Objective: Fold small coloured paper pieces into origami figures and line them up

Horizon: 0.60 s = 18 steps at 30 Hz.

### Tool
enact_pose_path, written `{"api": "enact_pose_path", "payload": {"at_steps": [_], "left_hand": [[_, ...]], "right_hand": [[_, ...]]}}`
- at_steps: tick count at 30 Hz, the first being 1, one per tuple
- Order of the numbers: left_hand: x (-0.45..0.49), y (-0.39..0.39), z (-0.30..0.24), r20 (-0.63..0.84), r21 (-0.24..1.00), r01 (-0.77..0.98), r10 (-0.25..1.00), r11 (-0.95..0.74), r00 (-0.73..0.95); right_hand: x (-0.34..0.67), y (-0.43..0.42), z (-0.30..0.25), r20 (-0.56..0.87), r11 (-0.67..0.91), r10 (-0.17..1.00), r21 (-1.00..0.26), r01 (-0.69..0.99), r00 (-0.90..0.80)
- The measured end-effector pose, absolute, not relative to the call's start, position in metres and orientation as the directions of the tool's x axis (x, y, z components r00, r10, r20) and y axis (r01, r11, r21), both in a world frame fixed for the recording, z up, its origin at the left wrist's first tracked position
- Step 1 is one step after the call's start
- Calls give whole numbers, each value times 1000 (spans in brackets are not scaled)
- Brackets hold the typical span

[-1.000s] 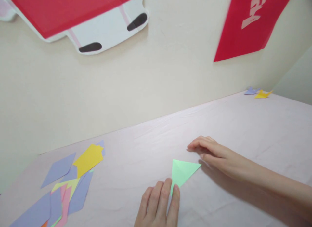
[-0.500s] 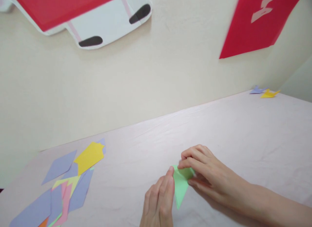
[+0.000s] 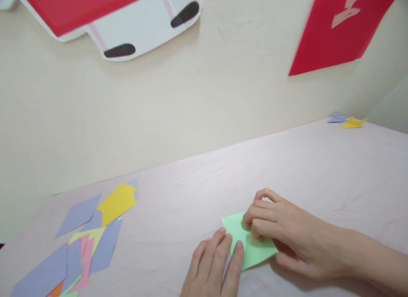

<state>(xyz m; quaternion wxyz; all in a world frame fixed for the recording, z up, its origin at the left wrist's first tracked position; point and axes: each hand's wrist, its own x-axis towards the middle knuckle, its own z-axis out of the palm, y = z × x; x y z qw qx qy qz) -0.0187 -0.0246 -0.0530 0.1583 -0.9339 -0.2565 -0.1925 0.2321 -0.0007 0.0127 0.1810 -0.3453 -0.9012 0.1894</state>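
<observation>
A light green sheet of origami paper [image 3: 255, 251] lies on the table in front of me, opened into a roughly four-cornered shape with faint creases. My left hand [image 3: 215, 263] rests at its left edge, fingers stretched and slightly spread, the fingertips on the paper. Over the right part is my right hand [image 3: 280, 233]. Its fingers are bent and closed down onto the paper's surface, while its thumb lies by the right corner, partly hidden. The curled fingers cover some of the sheet.
Loose purple [image 3: 44, 271], yellow [image 3: 117, 203] and pink [image 3: 86, 263] paper pieces overlap on the table at left. A purple folded paper figure [image 3: 337, 117] and a yellow one [image 3: 353, 123] stand at the far right corner. Behind the table rises a wall with red decorations [image 3: 338, 37].
The green paper has gone from a narrow folded triangle to a wider, opened shape. My left fingers have spread onto its edge, and my right hand has shifted slightly right.
</observation>
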Motion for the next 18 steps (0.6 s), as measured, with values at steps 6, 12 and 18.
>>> {"api": "enact_pose_path", "payload": {"at_steps": [6,12,18], "left_hand": [[-11,-34,-54,487,60,654,594,-754,641],[-7,-30,-45,487,-69,653,546,-754,682],[-8,-22,-45,472,-183,618,483,-765,737]], "right_hand": [[229,-2,6,200,644,726,-534,548,-658],[220,2,-6,95,340,918,-692,637,-386],[215,1,-4,59,261,950,-682,683,-305]]}}
